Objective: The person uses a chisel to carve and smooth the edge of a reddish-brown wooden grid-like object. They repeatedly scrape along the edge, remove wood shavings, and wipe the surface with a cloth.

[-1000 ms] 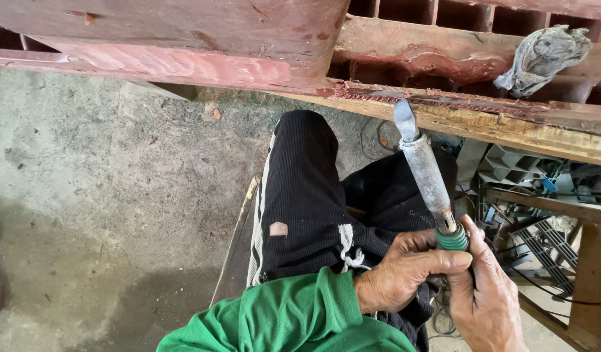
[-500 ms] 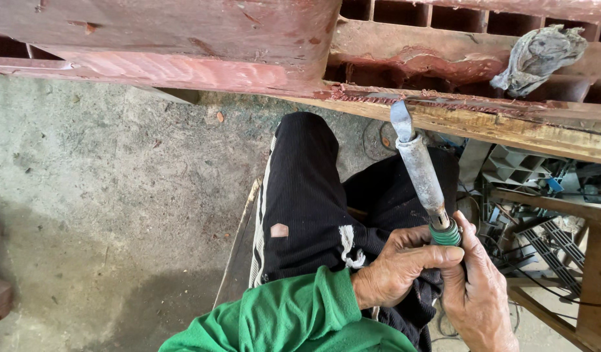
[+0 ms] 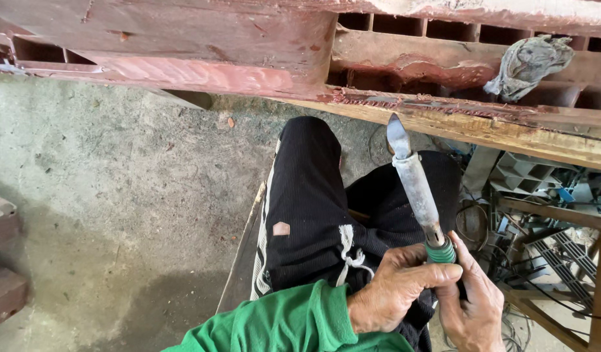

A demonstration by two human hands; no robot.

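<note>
Gripping chisel (image 3: 414,186) at green handle collar (image 3: 439,251): left hand (image 3: 391,293) and right hand (image 3: 473,303) both closed around it. Blade tip points up, just below red wooden frame (image 3: 248,58). Tool likely rigid, moderately heavy; steel shaft smooth, so hold handle only. Edge sharp.

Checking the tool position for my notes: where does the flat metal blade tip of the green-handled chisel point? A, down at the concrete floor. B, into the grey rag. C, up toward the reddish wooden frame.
C: both hands hold the green-handled chisel with its tip just below the reddish wooden frame.
</note>
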